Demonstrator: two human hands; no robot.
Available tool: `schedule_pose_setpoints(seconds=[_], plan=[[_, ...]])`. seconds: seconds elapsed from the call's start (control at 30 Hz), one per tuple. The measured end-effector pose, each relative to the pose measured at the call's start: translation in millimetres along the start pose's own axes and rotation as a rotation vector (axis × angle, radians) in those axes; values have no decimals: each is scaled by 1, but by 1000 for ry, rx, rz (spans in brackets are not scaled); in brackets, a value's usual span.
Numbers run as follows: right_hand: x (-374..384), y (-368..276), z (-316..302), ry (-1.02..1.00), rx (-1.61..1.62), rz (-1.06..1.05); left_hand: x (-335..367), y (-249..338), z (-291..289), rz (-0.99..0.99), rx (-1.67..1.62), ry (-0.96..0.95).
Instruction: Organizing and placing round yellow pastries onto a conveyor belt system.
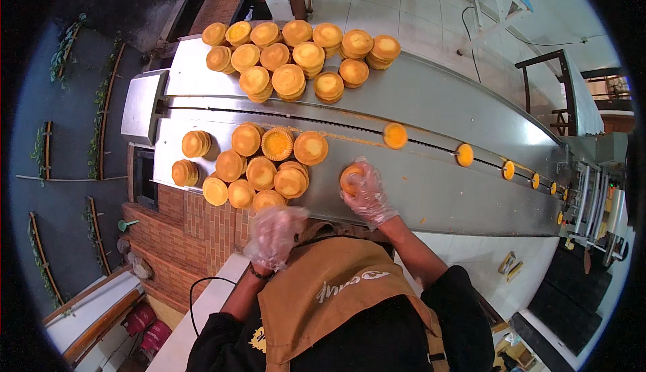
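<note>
Both my hands wear clear plastic gloves. My right hand [369, 195] is closed around a round golden pastry [348, 178] at the near side of the steel table. My left hand [276, 237] is at the table's near edge, just below a pastry stack [268, 199]; motion smears its fingers, so their pose is unclear. Left of my right hand stand several stacks of the same pastries, among them a large one [311, 148]. One pastry with a fluted rim [276, 144] looks different from its smooth neighbours.
A chain conveyor [350, 126] runs along the steel table [437, 190], carrying single pastries [395, 136] in a line from the machine [595, 200] at the right. Beyond the chain stand more pastry stacks [308, 55]. A metal box [144, 107] caps the left end.
</note>
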State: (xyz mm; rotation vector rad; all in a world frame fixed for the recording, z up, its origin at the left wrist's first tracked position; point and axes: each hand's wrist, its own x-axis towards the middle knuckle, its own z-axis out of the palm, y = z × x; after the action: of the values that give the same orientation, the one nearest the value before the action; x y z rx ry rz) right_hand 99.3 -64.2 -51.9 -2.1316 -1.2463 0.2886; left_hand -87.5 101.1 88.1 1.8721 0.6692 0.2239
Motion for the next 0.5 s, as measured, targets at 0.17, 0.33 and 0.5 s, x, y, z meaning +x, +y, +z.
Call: schedule_pose_setpoints(seconds=[0.17, 0.33, 0.5], plan=[[46, 44, -23, 350, 55, 318, -50, -84, -7, 19, 539, 638], [65, 80, -15, 481, -94, 280, -98, -210, 11, -183, 641, 581], [76, 52, 0, 343, 489, 427, -115, -340, 28, -708, -34, 393]])
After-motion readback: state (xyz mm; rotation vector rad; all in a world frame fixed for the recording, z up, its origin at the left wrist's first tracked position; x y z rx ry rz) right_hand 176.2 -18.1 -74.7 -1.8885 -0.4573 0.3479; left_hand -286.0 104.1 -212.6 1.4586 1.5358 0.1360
